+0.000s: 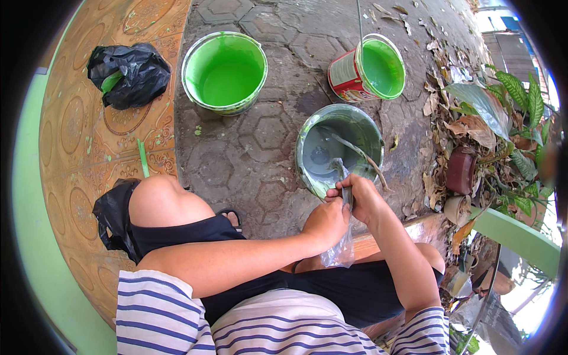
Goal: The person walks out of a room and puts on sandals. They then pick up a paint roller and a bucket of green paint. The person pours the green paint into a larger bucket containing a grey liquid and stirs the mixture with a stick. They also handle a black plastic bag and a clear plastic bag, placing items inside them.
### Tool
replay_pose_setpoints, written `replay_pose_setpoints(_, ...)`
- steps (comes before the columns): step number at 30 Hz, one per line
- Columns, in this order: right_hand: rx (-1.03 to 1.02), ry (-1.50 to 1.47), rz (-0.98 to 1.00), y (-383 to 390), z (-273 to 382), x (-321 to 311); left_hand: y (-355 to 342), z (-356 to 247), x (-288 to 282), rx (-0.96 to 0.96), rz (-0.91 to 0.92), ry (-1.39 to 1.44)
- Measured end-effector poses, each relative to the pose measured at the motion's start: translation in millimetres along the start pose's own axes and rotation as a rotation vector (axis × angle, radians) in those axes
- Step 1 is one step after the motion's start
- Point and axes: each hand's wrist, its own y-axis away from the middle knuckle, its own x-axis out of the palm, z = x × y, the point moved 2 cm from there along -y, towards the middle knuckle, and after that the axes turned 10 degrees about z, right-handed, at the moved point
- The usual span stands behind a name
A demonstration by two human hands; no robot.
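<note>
My left hand [325,226] and my right hand [363,198] meet over the near rim of a bucket of grey liquid [302,145]. Both are closed on a clear plastic bag [338,253], whose lower part hangs between my forearms. The bag's upper end is bunched, smeared grey, and sticks up over the bucket. What it contains, if anything, I cannot make out. A bent stick [368,158] leans in this bucket, its end reaching out past the right side of the rim.
A bucket of bright green paint [260,59] stands far left; a red-and-white paint can [341,77] with green liquid stands far right. Black plastic bags [145,74] and a green strip [143,158] lie on orange tiles. Dry leaves and potted plants [523,106] line the right.
</note>
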Motion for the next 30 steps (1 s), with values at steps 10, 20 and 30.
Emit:
replay_pose_setpoints(10, 0.001, -0.044, -0.021, -19, 6, -9, 3, -3, -1, 0.001, 0.031, -0.034)
replay_pose_setpoints(20, 0.007, 0.071, 0.039, -12, 30, -2, 15, -15, 2, 0.027, 0.12, -0.054)
replay_pose_setpoints(30, 0.037, 0.102, 0.047, -17, 32, -2, 19, -9, 3, 0.053, 0.09, -0.012)
